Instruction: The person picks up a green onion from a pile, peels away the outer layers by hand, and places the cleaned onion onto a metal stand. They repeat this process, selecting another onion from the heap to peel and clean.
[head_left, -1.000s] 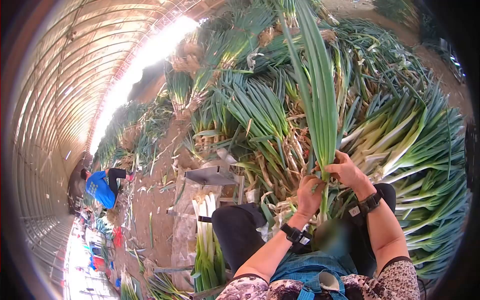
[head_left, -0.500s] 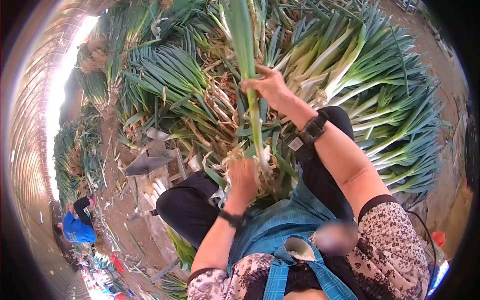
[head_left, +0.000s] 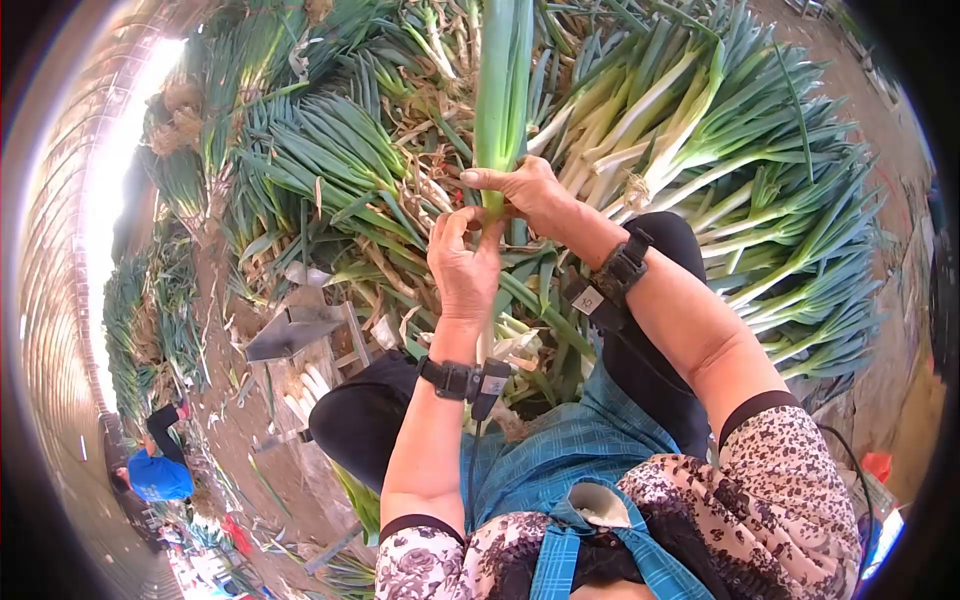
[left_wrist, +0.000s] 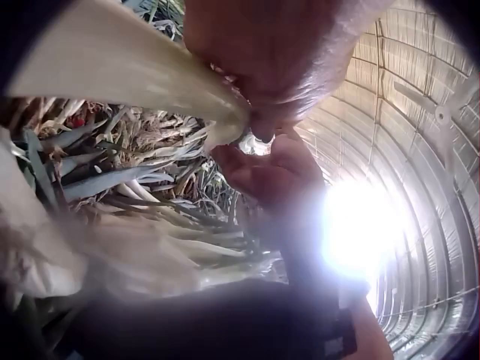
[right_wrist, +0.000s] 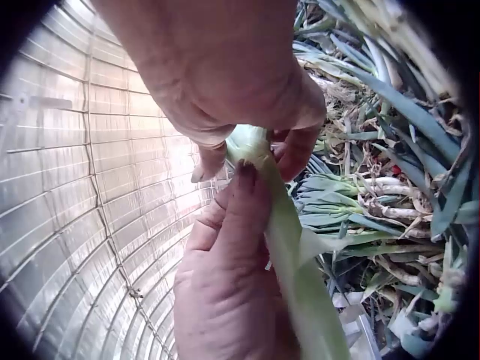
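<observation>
A long green onion stands upright in front of me, its leaves running out of the top of the head view. My right hand grips its stalk. My left hand comes up from below and pinches the same stalk just under the right hand. In the right wrist view the left hand's fingers press the pale green stalk beneath the right hand. The left wrist view shows the whitish stalk in the left hand, with the right hand behind it.
A big heap of green onions lies ahead and to the right. A small metal stand sits on the dirt floor at left, with trimmed onions beside it. A person in blue crouches far down the greenhouse tunnel.
The left hand has risen from the onion's root end near my lap up to the stalk just below the right hand. The right hand has dropped slightly with the onion.
</observation>
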